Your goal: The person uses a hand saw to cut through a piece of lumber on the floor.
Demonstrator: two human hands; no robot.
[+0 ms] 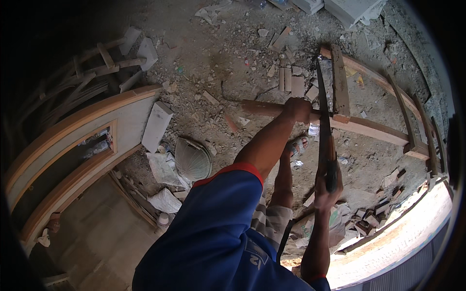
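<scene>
My right hand (328, 192) is wrapped round the dark handle of a handsaw (324, 102), whose long blade points away from me. The blade lies across a wooden beam (374, 128), just left of where a short crosspiece (340, 82) joins it. My left hand (297, 109) grips the same beam to the left of the blade, and the beam's rough end (259, 106) sticks out past it. The beam belongs to a ladder-like wooden frame whose far rail (378, 75) curves off to the right. Whether the teeth have cut into the wood, I cannot tell.
My sandalled foot (297, 145) stands close below the beam. Rubble and wood offcuts (291, 83) litter the dirt floor. At left are a framed wooden panel (128, 119), a white block (157, 127) and a round woven basket (192, 158). Broken bricks (371, 220) lie at lower right.
</scene>
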